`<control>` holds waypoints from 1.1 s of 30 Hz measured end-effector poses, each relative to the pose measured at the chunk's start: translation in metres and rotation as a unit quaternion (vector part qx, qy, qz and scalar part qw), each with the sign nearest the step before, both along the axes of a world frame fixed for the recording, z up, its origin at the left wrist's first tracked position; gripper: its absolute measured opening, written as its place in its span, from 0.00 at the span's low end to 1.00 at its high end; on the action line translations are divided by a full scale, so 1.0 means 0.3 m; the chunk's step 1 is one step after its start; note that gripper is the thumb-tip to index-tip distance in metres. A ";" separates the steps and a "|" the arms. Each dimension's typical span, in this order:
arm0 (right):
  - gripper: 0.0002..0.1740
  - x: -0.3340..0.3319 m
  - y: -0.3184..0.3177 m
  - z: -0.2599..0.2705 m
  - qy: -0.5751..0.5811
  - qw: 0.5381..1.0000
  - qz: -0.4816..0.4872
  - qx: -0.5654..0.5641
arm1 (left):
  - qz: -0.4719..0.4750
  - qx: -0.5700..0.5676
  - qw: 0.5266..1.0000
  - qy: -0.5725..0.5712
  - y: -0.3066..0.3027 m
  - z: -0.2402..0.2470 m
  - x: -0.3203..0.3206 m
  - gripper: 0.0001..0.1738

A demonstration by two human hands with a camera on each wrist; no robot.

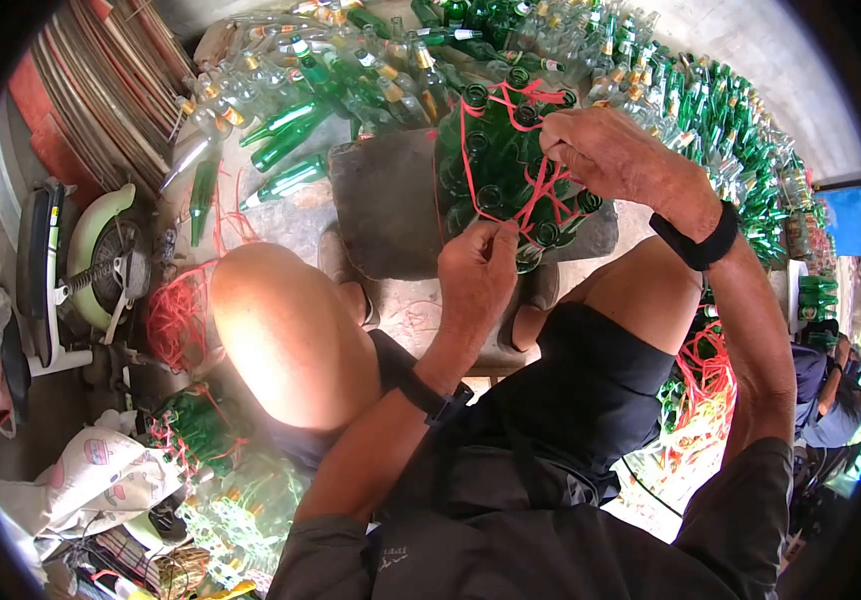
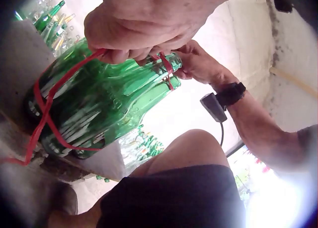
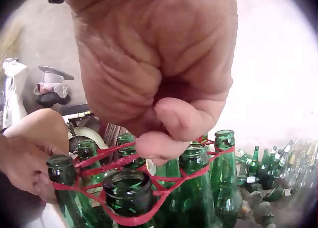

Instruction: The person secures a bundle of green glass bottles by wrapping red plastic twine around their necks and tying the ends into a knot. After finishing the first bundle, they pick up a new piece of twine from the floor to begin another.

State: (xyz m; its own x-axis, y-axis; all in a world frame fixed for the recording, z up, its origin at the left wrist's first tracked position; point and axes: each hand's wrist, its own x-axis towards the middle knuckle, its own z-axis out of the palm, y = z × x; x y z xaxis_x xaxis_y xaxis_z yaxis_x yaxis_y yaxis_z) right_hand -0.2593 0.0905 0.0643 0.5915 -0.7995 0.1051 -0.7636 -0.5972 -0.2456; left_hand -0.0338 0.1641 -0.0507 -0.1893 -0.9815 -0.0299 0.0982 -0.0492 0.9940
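Outdoors, on pale concrete ground heaped with loose bottles [image 1: 650,90], green and clear, with a fan [image 1: 100,260] lying off to the left and a tangle of spare red cord [image 1: 175,320] beside a bare knee [image 1: 285,320]. In the middle, a low grey block [image 1: 380,210] serving as counter, and on it the bundle of green glass bottles [image 1: 495,170], upright, necks packed close, laced across with red string [image 1: 540,190].

At the near edge of the bundle, the left hand [image 1: 475,275], fingers curled round a run of the string and drawing it taut (clearest from the left wrist view, string running under the knuckles). At the far side, over the necks, the right hand [image 1: 610,155], pinching the string between thumb and forefinger just above the bottle mouths. Both hands closed on string, neither on glass.

Probably heavy as a lot; each bottle rigid, yet the group only as firm as its lacing. Smooth, slippery, breakable against the block. Best taken from below or round the outer bodies with both hands. String thin and soft, likely to bite into fingers and to slide off the necks if lifted by a single strand.
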 end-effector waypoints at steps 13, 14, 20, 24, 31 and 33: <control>0.07 0.044 -0.062 -0.052 -0.037 0.999 -0.014 0.033 | 0.021 -0.031 0.999 -0.027 0.004 -0.007 -0.007 0.12; 0.07 0.035 -0.059 -0.044 -0.037 0.999 -0.014 0.033 | 0.022 -0.035 0.999 -0.034 0.004 -0.011 -0.005 0.11; 0.13 0.064 -0.056 0.017 -0.039 0.962 -0.124 0.239 | -0.003 0.064 0.998 -0.022 0.005 0.021 0.031 0.11; 0.12 0.067 -0.032 0.033 -0.068 0.941 -0.163 0.288 | -0.019 0.016 0.999 -0.039 -0.007 0.015 0.070 0.11; 0.24 0.135 0.182 -0.008 -0.042 0.986 -0.159 -0.028 | -0.026 0.001 0.999 -0.040 -0.009 0.000 0.095 0.12; 0.30 0.194 0.245 -0.027 -0.028 0.981 -0.183 -0.063 | -0.028 -0.005 0.999 -0.043 -0.013 0.001 0.089 0.12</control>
State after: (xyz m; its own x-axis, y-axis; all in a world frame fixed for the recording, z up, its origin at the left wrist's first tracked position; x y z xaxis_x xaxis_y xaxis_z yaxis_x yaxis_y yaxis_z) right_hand -0.2012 0.1639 0.0563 0.2571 -0.9361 0.2399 -0.9203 -0.3129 -0.2346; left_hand -0.0073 0.1601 -0.0503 -0.2414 -0.9697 -0.0388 0.0094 -0.0423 0.9991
